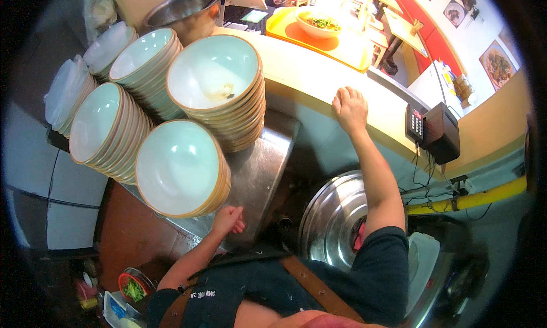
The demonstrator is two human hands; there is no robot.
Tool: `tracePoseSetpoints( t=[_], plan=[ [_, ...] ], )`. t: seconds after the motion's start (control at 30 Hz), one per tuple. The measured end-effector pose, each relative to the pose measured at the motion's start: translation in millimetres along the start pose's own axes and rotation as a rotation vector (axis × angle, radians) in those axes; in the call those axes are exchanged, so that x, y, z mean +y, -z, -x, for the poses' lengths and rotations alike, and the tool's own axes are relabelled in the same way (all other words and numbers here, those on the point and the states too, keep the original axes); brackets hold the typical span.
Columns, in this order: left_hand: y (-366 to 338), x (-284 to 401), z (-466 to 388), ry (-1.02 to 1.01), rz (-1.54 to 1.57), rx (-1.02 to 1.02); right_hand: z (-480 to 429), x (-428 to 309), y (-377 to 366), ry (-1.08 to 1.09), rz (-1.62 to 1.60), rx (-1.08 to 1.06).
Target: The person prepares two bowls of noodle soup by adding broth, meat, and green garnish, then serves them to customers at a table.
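Observation:
My left hand (230, 220) hangs loosely curled with no object visible in it, just below the nearest stack of pale bowls (177, 165). Against the edge of the wooden counter (299, 67) rests my right hand (351, 110), its fingers folded in and nothing seen in it. Behind that near stack rises another stack of bowls (213, 71), whose top bowl has a brown stain and a dark speck inside. Farther along the counter, an orange tray (282, 24) carries a bowl of food (318, 32) topped with chopped greens.
More bowl stacks (96, 123) crowd the steel table (260, 170), two covered in plastic. A metal mixing bowl (183, 16) stands behind them. Below my right arm is a round steel lid (329, 221). A keypad device (414, 123) with hanging cables and a yellow pipe (491, 195) are at right.

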State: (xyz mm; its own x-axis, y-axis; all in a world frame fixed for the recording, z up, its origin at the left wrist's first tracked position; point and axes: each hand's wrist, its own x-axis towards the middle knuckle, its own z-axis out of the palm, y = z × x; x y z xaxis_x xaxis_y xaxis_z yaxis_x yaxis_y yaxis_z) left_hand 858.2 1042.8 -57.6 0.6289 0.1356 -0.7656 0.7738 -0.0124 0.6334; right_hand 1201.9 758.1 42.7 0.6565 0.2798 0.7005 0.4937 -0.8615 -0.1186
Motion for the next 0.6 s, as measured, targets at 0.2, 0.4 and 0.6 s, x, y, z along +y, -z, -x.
tracePoseSetpoints(
  t=[0.2,0.4,0.6],
  plan=[
    [-1.1,0.8,3.3,-0.019,-0.005,0.005,-0.9,0.3,0.1,-0.006,0.011,-0.012],
    [-2.7,1.4,6.2,-0.054,-0.02,0.002,0.1,1.4,-1.0,0.005,0.015,-0.017],
    [-4.0,0.5,7.4,-0.1,-0.017,0.005,-0.2,3.0,-2.3,0.029,0.021,0.001]
  ],
)
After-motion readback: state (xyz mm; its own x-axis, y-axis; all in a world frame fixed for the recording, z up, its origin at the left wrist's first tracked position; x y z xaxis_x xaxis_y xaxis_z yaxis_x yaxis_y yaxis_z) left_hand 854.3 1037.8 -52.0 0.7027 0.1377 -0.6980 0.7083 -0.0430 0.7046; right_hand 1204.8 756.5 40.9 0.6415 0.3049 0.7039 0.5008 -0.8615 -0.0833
